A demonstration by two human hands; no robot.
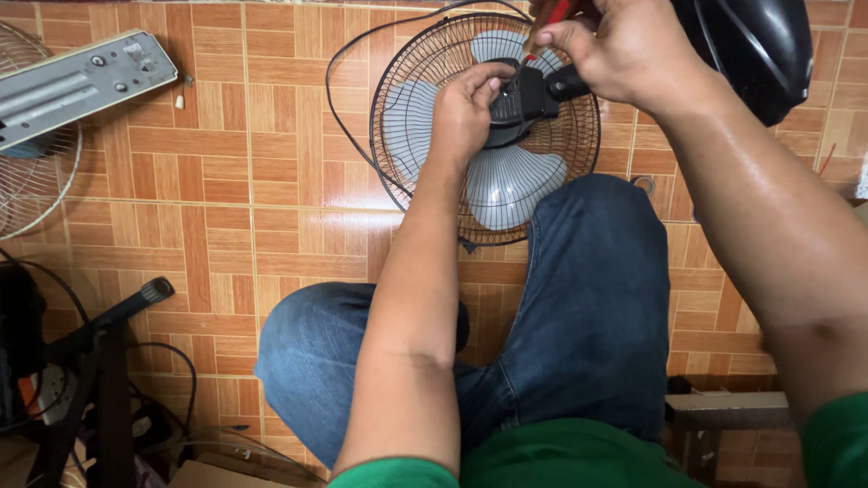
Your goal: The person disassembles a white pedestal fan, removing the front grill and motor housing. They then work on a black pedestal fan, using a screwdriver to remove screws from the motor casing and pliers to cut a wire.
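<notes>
As the head camera looked down over the seated person's blue-jeaned knees (579, 307), a round black wire fan guard with pale grey plastic blades (506, 181) lay flat on the orange-brown tiled floor (226, 181), just beyond the knees. The left hand (463, 113) rested on the black motor housing at the fan's centre (520, 104), its fingers curled and pinching the housing's near edge. The right hand (624, 50) was closed around a red-handled tool (553, 16) (probably a screwdriver, though the tip was hidden), whose end pointed down at the same housing. A thin black cord (348, 81) looped around the guard's left side.

Judging from this view, the work stood at an early or middle stage: the guard was still closed over the blades and the housing still sat in place, so whatever was being loosened or tightened had not been lifted away.

Elsewhere, a grey metal bar-shaped casing (77, 86) lay across a second wire guard at the upper left, a glossy black rounded shell (750, 50) sat at the upper right, and a black stand with tangled cables (86, 361) occupied the lower left.
</notes>
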